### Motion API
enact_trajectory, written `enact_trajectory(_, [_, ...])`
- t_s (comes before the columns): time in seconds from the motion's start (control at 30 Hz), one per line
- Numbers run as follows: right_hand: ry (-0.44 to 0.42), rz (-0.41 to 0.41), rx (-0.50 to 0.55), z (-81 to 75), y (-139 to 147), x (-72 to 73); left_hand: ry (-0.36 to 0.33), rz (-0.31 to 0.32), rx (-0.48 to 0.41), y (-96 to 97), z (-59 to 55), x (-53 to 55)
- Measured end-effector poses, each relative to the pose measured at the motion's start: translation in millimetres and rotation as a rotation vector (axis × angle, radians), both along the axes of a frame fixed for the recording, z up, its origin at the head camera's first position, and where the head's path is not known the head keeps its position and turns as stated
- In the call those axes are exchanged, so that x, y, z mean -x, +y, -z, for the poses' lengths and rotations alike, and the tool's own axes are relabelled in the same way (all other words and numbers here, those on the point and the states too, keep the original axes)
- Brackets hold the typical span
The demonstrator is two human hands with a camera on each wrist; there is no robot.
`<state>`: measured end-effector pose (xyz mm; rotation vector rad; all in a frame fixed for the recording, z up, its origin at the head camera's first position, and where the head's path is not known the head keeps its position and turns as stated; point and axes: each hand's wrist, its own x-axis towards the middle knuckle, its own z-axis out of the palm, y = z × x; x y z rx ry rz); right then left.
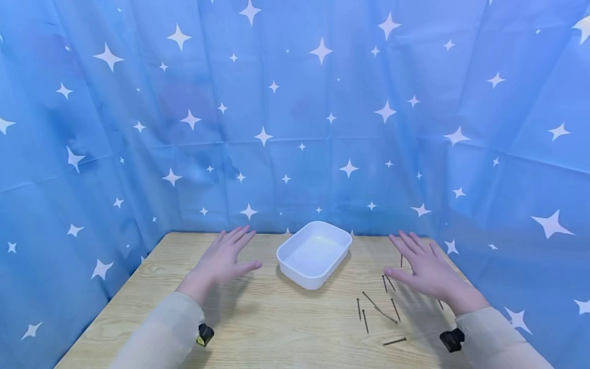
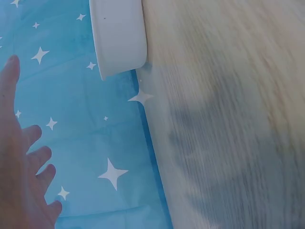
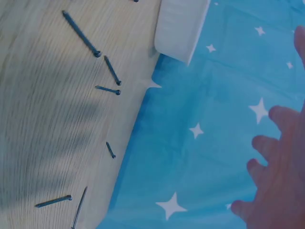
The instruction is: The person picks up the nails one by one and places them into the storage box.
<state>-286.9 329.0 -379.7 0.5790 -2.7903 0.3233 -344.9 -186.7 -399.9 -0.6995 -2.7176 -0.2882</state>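
Observation:
My left hand (image 1: pixel 223 261) hovers above the left part of the table, fingers straight and thumb spread, holding nothing. On the other side my right hand (image 1: pixel 426 269) is held out the same way over the table's right part, also with nothing in it. Between the two hands, toward the back, stands a white rectangular plastic tub (image 1: pixel 295 275) with rounded corners; no contents show inside. Several thin dark metal fasteners, nails or screws (image 1: pixel 394 341), lie scattered below and left of the right hand. In the right wrist view one larger fastener (image 3: pixel 80 32) shows its round head.
The light wooden table (image 1: pixel 258 328) ends at its back edge just behind the tub. A blue curtain (image 1: pixel 295 102) with white stars hangs behind it and along both sides. Each sleeve's cuff carries a small black device (image 1: pixel 451 340).

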Motion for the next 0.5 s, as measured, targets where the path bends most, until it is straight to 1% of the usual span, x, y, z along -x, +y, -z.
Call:
enact_trajectory(0.1, [0.013,-0.009,0.01,-1.1,-1.5,2.5,0.008,0.005,-0.013,2.6,-1.6,0.8])
enact_trajectory(0.23, [0.034,-0.021,0.027,-2.9,-3.8,6.4,0.011,-0.002,-0.038,6.6,-2.3,3.9])
enact_trajectory(0.43, [0.028,-0.044,0.124,-4.4,-4.3,8.9,0.008,-0.001,-0.097,12.9,-5.3,10.5])
enact_trajectory(0.5, [0.028,-0.054,0.16,-3.5,-3.9,9.2,0.009,0.012,-0.13,15.1,-5.8,11.0])
